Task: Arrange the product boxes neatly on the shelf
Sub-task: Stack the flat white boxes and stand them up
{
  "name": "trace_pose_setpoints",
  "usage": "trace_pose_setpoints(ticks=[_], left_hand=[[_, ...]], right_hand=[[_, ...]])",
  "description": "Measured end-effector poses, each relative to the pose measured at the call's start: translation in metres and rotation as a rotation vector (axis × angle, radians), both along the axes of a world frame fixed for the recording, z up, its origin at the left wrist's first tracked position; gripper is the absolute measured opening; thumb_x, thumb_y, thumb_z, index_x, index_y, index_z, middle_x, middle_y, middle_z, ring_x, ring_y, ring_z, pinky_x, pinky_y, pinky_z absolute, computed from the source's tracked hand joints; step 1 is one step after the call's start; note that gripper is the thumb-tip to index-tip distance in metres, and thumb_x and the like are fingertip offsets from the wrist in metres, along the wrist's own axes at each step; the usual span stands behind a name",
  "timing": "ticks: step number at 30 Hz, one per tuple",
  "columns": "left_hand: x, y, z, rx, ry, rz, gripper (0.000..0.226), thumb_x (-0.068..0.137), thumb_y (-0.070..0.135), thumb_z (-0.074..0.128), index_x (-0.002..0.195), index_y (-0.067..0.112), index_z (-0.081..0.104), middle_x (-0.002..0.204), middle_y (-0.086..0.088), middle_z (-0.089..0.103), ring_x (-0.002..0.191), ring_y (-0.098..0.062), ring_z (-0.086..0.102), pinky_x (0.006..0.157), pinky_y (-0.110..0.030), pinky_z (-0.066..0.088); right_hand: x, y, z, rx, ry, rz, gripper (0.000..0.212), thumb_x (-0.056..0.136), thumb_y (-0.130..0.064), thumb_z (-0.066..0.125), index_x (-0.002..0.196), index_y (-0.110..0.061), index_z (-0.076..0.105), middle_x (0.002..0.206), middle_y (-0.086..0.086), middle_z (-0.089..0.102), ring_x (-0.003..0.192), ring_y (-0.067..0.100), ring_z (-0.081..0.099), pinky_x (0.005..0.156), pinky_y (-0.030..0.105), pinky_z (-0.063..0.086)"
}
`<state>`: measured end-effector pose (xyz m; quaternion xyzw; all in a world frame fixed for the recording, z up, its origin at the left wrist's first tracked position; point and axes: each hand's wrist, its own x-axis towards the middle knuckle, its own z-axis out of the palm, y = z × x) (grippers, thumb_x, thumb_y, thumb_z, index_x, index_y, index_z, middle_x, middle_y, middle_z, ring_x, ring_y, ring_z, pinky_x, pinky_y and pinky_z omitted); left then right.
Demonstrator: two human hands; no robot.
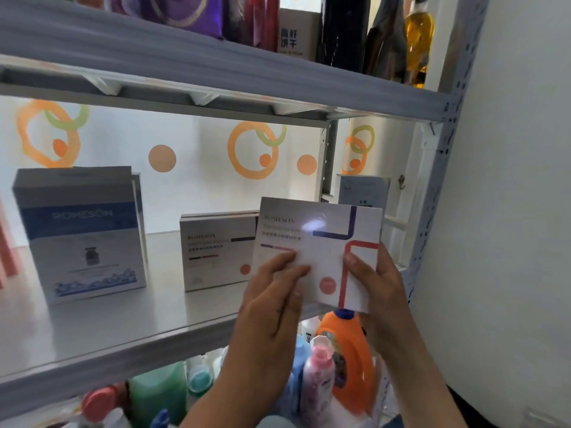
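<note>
I hold a flat white product box (318, 239) with purple and red lines upright in front of the middle shelf (123, 329), at its right end. My left hand (272, 301) lies with straight fingers across the box's lower left face. My right hand (374, 276) grips its lower right edge, thumb on the front. Behind it a similar white box (216, 251) stands on the shelf. A taller blue-and-white box (83, 236) stands at the left, with another box close behind it.
A blue-grey box (363, 188) stands at the shelf's back right by the metal upright (445, 162). The shelf above (216, 72) carries bags, a carton and a bottle. Below are detergent bottles, among them an orange one (349, 353) and a pink one (318, 375). A white wall is on the right.
</note>
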<state>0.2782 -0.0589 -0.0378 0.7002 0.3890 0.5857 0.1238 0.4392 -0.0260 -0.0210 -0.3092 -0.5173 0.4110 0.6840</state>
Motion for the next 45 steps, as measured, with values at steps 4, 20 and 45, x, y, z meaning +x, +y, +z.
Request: trace_pose_setpoints(ticks=[4,20,45], left_hand=[[-0.022,0.013,-0.005,-0.142,-0.13,0.24,0.037,0.096,0.028,0.052,0.131,0.037,0.044,0.134,0.015,0.042,0.121,-0.005,0.044,0.101,-0.029,0.04],[-0.088,0.039,-0.002,-0.27,-0.293,0.379,0.024,0.094,0.011,0.057,0.113,0.025,0.056,0.106,0.013,0.062,0.094,-0.004,0.059,0.085,-0.014,0.048],[-0.112,0.064,-0.02,-0.372,-0.187,0.449,0.046,0.092,0.034,0.057,0.136,0.028,0.042,0.142,0.003,0.046,0.123,-0.019,0.048,0.096,-0.031,0.039]], right_hand=[[0.012,0.033,-0.008,-0.115,0.038,0.227,0.055,0.077,-0.028,0.072,0.128,-0.016,0.055,0.116,0.015,0.069,0.104,0.032,0.068,0.081,0.044,0.06],[-0.069,0.088,-0.032,0.01,-0.497,-0.144,0.021,0.089,-0.027,0.069,0.102,-0.042,0.062,0.096,-0.025,0.069,0.09,-0.006,0.065,0.066,0.006,0.049],[-0.066,0.101,-0.041,-0.101,-0.413,-0.239,0.033,0.091,-0.004,0.059,0.116,-0.025,0.063,0.109,-0.007,0.069,0.101,0.009,0.064,0.079,0.018,0.055]])
